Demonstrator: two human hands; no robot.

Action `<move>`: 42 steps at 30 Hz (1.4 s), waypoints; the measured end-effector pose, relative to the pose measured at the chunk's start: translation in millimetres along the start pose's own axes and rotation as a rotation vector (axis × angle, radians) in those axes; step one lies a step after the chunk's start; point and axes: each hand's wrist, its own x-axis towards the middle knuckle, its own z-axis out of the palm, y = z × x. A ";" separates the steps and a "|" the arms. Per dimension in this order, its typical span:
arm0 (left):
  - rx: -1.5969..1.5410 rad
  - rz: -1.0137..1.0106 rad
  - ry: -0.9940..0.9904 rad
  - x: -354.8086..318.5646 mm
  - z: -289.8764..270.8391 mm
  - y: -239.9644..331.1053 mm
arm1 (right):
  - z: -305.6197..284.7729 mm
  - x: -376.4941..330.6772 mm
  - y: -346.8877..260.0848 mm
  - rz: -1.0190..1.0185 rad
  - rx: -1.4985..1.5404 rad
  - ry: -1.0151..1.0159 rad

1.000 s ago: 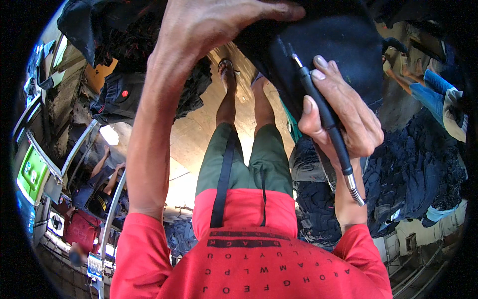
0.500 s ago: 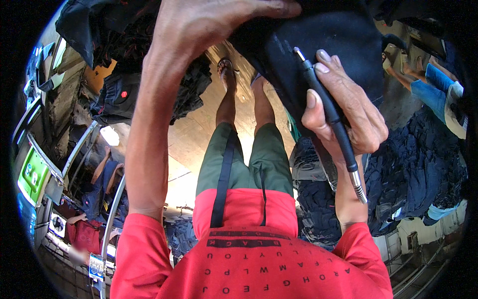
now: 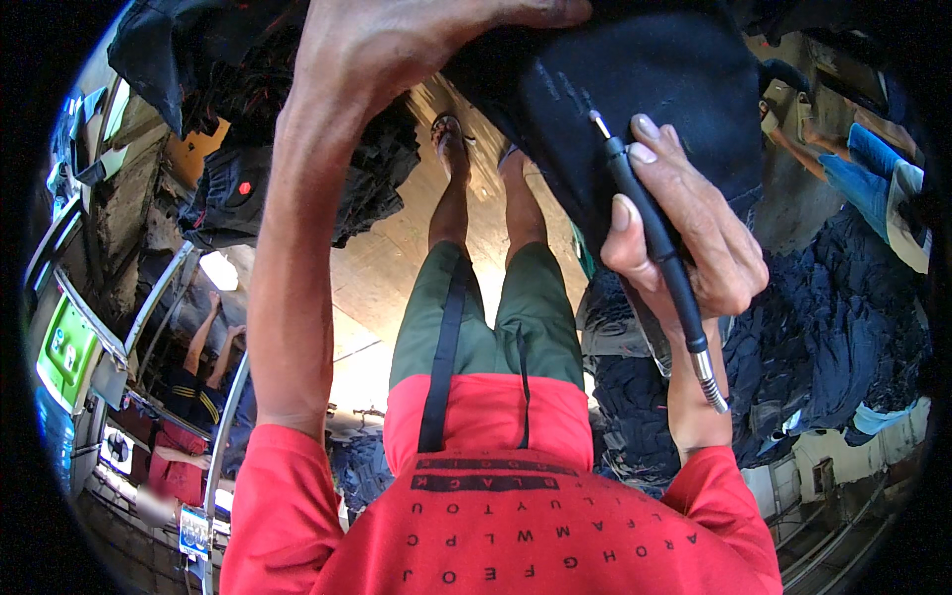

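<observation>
My right hand (image 3: pixel 694 213) is closed like a pen grip round a black rotary tool handpiece (image 3: pixel 656 223), which has a metal tip and a springy metal end. The tip touches or nearly touches a dark denim garment (image 3: pixel 674 74) spread at the top. Pale scuff marks show on the cloth just left of the tip. My left hand (image 3: pixel 397 40) lies at the top edge over the garment, its thumb stretched out to the right along the cloth. The other fingers of that hand are cut off or lost in shadow.
Heaps of dark denim (image 3: pixel 823 337) lie at the right, and more dark garments (image 3: pixel 258 193) at the left. A green tray (image 3: pixel 67 347) and a curved metal rail (image 3: pixel 226 416) stand at the far left. Other people are at the left and upper right (image 3: pixel 863 178).
The handpiece tip has shifted slightly down, and the scuff marks are now more plainly visible. My left hand has moved a little left. At the left, another person's dark cloth has gone from their hands.
</observation>
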 end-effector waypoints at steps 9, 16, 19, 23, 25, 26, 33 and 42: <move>0.874 0.519 0.375 -21.4 16.6 20.9 | -13.5 -24.9 -1.7 0.131 0.053 0.018; 0.634 0.788 0.473 37.1 51.5 14.1 | -36.4 -17.8 -6.4 0.100 0.127 -0.051; 0.404 0.733 0.353 62.9 40.6 4.6 | -29.5 -6.6 13.2 0.008 0.112 -0.035; 0.429 0.786 0.444 63.2 41.5 1.6 | -27.6 -3.7 13.7 -0.021 0.124 -0.041; 0.397 0.802 0.464 64.1 44.1 0.9 | -26.5 1.3 16.0 -0.018 0.132 -0.082; 0.381 0.807 0.475 64.5 45.3 -0.1 | -25.5 4.3 16.8 -0.015 0.122 -0.099; 0.376 0.778 0.458 67.2 44.6 -10.0 | -17.7 20.3 18.3 -0.074 0.136 -0.173; 0.364 0.803 0.457 69.6 45.1 -11.2 | -20.6 14.0 18.9 -0.060 0.140 -0.160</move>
